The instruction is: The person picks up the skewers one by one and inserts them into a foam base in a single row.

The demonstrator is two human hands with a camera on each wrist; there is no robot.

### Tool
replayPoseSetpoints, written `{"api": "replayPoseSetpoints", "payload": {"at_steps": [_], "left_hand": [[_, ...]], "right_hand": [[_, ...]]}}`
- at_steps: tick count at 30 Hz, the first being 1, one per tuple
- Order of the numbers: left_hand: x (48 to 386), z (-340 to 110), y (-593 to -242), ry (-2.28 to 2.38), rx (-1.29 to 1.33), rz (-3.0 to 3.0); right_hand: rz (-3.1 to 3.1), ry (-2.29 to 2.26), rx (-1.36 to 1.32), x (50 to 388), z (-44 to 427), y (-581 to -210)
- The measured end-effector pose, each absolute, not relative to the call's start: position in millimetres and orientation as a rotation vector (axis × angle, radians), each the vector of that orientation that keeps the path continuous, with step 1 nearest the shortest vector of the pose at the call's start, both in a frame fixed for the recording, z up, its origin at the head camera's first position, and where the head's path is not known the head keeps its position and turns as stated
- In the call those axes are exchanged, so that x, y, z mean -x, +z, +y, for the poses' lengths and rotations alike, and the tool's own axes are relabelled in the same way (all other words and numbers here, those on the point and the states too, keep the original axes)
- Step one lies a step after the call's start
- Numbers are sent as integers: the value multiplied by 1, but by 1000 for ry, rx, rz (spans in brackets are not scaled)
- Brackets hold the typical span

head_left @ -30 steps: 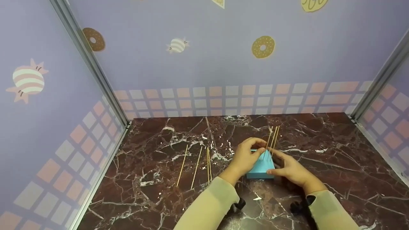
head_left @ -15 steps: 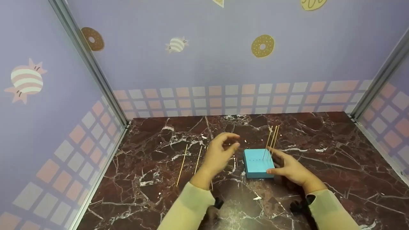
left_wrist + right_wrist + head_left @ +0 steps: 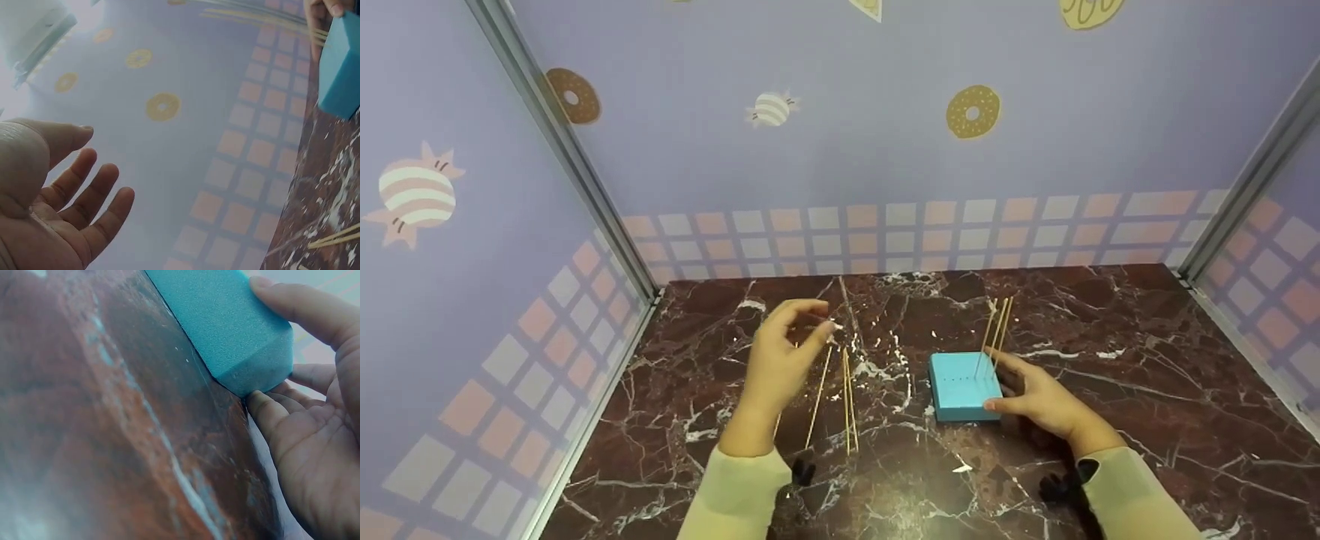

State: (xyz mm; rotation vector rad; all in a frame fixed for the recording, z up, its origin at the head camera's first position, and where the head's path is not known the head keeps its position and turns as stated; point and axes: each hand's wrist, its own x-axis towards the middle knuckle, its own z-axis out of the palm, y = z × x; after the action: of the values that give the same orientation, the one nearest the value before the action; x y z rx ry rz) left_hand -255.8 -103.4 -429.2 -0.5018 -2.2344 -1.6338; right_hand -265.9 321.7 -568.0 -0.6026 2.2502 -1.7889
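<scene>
A light blue foam block (image 3: 964, 401) lies on the marbled table with a row of small holes across its top. Thin wooden sticks (image 3: 1000, 330) stand upright in the right end of that row. My right hand (image 3: 1042, 397) grips the block's right side, thumb at the near corner and fingers at the back; the right wrist view shows them against the foam (image 3: 225, 326). Over several loose sticks (image 3: 820, 397) at the left, my left hand (image 3: 780, 356) hovers with thumb and fingers apart. In the left wrist view this hand (image 3: 67, 208) holds nothing.
A dark red marbled tabletop (image 3: 1110, 420) with white veins spreads beneath everything. Purple patterned panels (image 3: 870, 150) enclose it at the back and both sides, with metal posts (image 3: 562, 150) at the corners. Small white bits are hard to tell from the veining.
My left hand has let go of the upright sticks at the block and moved left to above the loose sticks. The right hand and the block have stayed in place.
</scene>
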Motion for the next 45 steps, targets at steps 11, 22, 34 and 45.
{"api": "replayPoseSetpoints", "payload": {"at_steps": [11, 22, 34, 45], "left_hand": [[273, -154, -448, -1554, 316, -2607], [298, -177, -486, -1539, -25, -2890], [300, -176, -503, -1612, -123, -2976], [303, -172, -516, -1396, -235, -3040]], "right_hand": [[2281, -1737, 563, 265, 322, -568], [2267, -1765, 574, 266, 321, -568], [2288, -1751, 566, 265, 321, -566], [2264, -1780, 579, 265, 321, -569]]}}
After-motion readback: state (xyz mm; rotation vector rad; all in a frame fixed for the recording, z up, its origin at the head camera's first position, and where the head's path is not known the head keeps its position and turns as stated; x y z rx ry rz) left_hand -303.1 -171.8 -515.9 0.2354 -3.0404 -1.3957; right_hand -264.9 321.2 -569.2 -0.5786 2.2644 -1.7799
